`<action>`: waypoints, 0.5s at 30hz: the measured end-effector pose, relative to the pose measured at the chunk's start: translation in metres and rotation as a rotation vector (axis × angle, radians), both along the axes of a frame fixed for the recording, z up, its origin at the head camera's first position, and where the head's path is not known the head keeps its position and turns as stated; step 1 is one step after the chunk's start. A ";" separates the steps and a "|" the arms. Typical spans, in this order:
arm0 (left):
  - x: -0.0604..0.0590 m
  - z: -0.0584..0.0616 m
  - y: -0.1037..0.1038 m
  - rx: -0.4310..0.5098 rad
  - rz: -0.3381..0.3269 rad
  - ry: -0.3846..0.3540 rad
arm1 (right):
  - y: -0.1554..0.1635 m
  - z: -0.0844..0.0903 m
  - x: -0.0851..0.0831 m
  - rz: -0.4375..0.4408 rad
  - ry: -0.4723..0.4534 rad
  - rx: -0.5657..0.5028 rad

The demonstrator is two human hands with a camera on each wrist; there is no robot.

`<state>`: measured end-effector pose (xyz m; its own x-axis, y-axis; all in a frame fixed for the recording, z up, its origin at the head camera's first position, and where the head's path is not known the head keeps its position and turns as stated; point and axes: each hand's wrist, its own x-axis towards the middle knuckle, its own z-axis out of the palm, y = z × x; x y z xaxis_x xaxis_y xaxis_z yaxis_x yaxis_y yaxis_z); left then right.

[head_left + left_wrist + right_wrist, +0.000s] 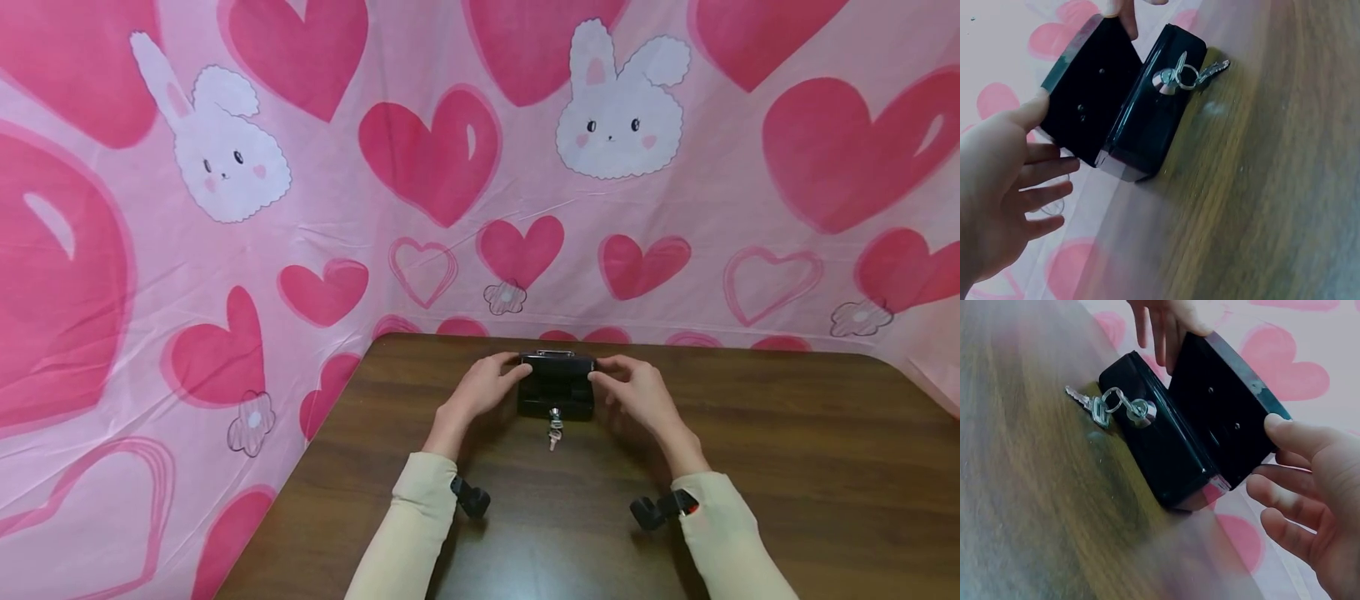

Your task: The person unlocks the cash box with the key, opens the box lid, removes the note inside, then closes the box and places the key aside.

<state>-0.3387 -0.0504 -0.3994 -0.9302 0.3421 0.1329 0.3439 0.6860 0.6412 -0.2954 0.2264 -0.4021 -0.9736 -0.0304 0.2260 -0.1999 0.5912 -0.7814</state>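
– Where are the hands?
– Both forearms reach forward (cream sleeves). Left hand (483,390) sits at eleven o'clock, right hand (637,392) at one o'clock.
– Their fingers?
– Loosely extended, thumbs (1285,434) pointing inward, palms facing each other.

Black lock box (1166,450) on brown worktop (1029,506), lid (1225,419) raised, right hand (1313,494) thumb on lid edge, left hand (1166,322) at far side, keys (1094,406) hanging from front lock (1142,411)
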 end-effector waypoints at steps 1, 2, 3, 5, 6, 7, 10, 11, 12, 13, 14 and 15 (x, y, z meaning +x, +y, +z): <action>-0.001 0.000 0.001 0.016 0.008 0.000 | -0.001 0.001 -0.001 -0.010 0.014 -0.010; -0.001 0.000 0.002 0.032 0.015 0.000 | -0.003 0.001 -0.001 -0.026 0.025 -0.023; -0.002 0.000 0.003 0.048 0.022 0.000 | -0.004 0.002 -0.002 -0.041 0.034 -0.033; -0.003 0.000 0.005 0.073 0.031 -0.008 | -0.006 0.003 -0.005 -0.072 0.048 -0.055; -0.003 0.001 0.006 0.084 0.034 -0.015 | -0.007 0.003 -0.006 -0.085 0.056 -0.060; -0.004 0.001 0.006 0.094 0.036 -0.021 | -0.008 0.003 -0.008 -0.097 0.060 -0.066; -0.005 0.001 0.007 0.116 0.028 -0.026 | -0.011 0.004 -0.011 -0.125 0.067 -0.075; -0.006 0.001 0.007 0.123 0.024 -0.026 | -0.012 0.005 -0.012 -0.127 0.065 -0.076; -0.006 0.001 0.008 0.127 0.022 -0.026 | -0.013 0.005 -0.013 -0.126 0.065 -0.072; -0.007 0.001 0.008 0.131 0.020 -0.024 | -0.014 0.006 -0.013 -0.122 0.063 -0.071; -0.007 0.001 0.009 0.137 0.016 -0.026 | -0.014 0.006 -0.014 -0.115 0.063 -0.065; -0.007 0.000 0.009 0.145 0.013 -0.029 | -0.014 0.006 -0.014 -0.107 0.063 -0.061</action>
